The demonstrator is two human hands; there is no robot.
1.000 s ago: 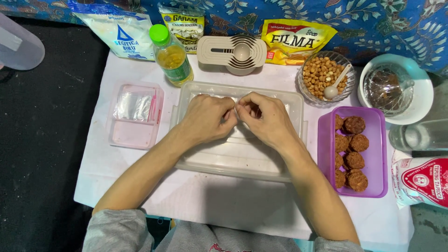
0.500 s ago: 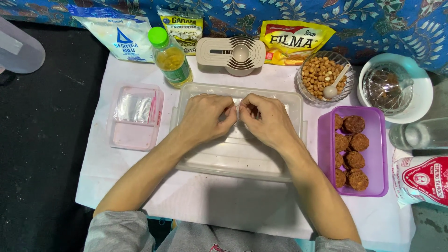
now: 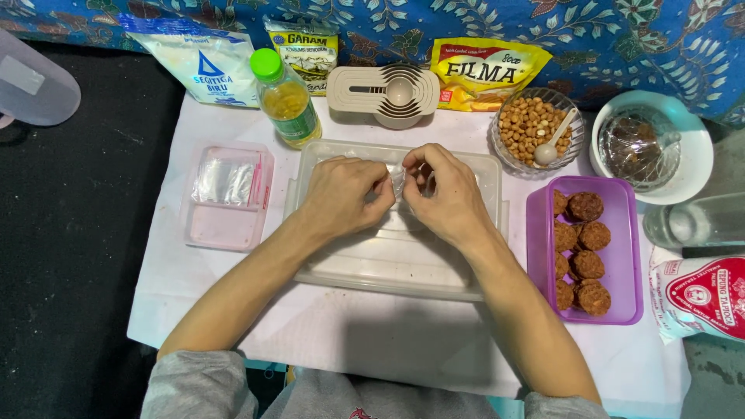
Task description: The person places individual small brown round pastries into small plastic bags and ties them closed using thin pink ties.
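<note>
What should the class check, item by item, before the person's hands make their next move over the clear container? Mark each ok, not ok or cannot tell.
1. Left hand and right hand both grip the small clear plastic bag: ok.
2. Bag opened: cannot tell.
3. Hands are above the clear container: ok.
4. Purple tray of brown balls sits beside the right hand: ok.
5. Pink box of spare bags lies beside the left hand: ok.
</note>
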